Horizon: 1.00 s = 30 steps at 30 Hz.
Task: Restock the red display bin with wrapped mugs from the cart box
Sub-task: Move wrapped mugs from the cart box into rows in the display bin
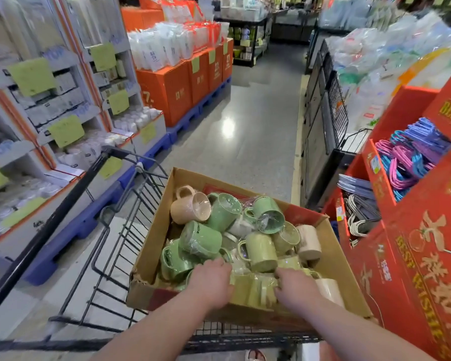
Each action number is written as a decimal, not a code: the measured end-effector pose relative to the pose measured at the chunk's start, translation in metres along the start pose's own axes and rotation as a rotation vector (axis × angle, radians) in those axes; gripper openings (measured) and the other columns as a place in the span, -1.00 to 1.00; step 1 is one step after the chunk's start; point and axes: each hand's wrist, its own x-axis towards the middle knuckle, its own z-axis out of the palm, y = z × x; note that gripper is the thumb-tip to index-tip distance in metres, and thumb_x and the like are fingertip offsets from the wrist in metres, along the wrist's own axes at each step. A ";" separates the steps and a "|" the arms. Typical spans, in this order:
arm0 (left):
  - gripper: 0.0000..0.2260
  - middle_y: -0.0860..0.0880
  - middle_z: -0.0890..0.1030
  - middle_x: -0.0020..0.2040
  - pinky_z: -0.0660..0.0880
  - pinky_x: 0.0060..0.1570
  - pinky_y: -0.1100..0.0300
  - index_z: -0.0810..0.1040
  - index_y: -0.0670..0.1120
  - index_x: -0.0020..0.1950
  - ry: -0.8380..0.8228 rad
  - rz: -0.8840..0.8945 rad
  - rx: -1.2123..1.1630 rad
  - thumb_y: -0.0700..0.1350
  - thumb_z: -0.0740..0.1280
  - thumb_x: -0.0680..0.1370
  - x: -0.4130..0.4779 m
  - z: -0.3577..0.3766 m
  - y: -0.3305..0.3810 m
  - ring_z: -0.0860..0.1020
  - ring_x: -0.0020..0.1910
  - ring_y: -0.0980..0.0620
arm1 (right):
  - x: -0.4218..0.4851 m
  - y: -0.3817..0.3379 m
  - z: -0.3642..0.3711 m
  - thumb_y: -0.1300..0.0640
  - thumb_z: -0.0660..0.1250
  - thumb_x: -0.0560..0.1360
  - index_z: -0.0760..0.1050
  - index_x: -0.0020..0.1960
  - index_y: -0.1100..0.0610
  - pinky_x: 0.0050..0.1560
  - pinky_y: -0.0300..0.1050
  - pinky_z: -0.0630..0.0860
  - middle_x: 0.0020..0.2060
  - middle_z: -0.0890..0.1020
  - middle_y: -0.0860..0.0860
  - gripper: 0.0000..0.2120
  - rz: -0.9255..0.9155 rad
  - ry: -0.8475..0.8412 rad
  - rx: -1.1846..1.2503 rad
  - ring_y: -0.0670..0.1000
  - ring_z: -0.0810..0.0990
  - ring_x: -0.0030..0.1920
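Note:
A cardboard box (151,246) sits in a black wire cart (120,230) and holds several plastic-wrapped mugs in green (198,238), yellow-green (261,251) and beige (188,207). Both of my hands are down in the near end of the box. My left hand (211,280) curls its fingers over the left side of a wrapped yellow-green mug (255,287). My right hand (294,290) grips the same mug from the right, with thumb and fingers bent round it. The red display stand (401,269) rises just right of the cart.
The red stand's compartments hold coloured hangers (412,152) and white hangers (359,220). Shelves of white goods (63,105) line the left side. Orange cartons (177,92) stand on blue pallets. A grey aisle floor (245,131) runs ahead. Black wire racks (333,108) stand at the right.

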 end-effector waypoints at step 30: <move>-0.63 0.06 0.51 -0.18 0.48 -0.16 0.18 0.51 -0.03 -0.05 -0.441 -0.350 -0.157 0.26 0.32 0.42 0.068 0.030 0.004 0.50 -0.18 0.03 | 0.071 0.002 0.028 -0.20 0.22 0.50 0.44 -0.10 0.07 -0.31 -0.19 0.38 -0.20 0.53 -0.04 -0.68 0.101 -0.332 0.102 0.01 0.52 -0.18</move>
